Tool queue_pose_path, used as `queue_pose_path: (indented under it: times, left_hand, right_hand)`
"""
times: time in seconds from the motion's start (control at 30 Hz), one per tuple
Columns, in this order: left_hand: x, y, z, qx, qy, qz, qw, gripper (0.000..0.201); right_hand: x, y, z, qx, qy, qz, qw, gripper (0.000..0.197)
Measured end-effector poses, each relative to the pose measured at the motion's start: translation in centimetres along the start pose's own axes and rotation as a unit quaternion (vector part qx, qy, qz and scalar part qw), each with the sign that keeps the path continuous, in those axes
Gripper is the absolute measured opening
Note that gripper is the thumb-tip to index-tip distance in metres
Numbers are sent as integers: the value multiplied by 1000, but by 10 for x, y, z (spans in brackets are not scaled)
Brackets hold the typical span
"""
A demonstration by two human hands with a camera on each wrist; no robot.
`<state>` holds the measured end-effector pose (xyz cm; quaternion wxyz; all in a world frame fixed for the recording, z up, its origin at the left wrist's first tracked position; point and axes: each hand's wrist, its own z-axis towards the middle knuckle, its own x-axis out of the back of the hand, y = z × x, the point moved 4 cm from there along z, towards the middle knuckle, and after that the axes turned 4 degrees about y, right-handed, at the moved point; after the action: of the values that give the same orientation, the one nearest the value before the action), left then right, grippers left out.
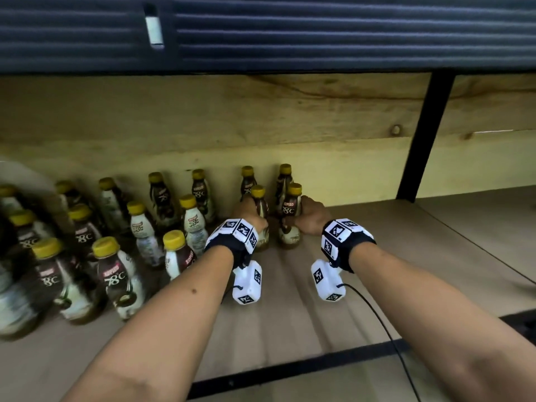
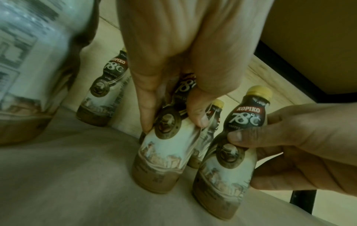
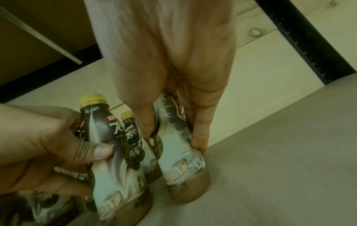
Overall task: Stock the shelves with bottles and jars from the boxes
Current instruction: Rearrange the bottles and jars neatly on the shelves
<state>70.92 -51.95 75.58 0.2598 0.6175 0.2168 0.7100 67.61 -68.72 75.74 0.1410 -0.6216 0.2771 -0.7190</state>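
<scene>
Two yellow-capped Kopiko 78°C coffee bottles stand side by side on the brown shelf board [image 1: 377, 256], in front of two more by the back wall. My left hand [image 1: 251, 216] grips the left bottle [image 1: 259, 208] round its middle; the left wrist view shows my left hand [image 2: 172, 123] with thumb and fingers pinching that bottle [image 2: 164, 159]. My right hand [image 1: 308, 216] grips the right bottle [image 1: 292, 220], and in the right wrist view this hand [image 3: 173, 139] wraps round the bottle [image 3: 183, 162]. Both bottle bases sit on the board.
Several identical bottles [image 1: 113, 277] crowd the shelf's left half in rows. A wooden back panel [image 1: 261, 126] closes the rear and a black upright post [image 1: 425, 134] stands to the right. A dark upper shelf [image 1: 319, 33] hangs overhead. Bare board lies right of my hands.
</scene>
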Motion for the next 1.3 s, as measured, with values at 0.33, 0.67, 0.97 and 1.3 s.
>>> queue_pose_path:
  times: [0.33,0.67,0.97,1.3]
  left_hand:
    - [6,1,-8,0,8,14,1000,57]
    - [7,-3,-8,-7,8,-6,1000,57]
    - [10,-6,-8,2,4,-18,1000,59]
    - [10,-7,-10,16,-5,-30,999,58]
  right_hand:
    - [-4,0,0,3,8,4,1000,59]
    - [-4,-1,-3,15,3,10,1000,60]
    - [-1,-4,-1,0,-13,-11,1000,63]
    - [1,-4,-4,5,-21,-26,999,63]
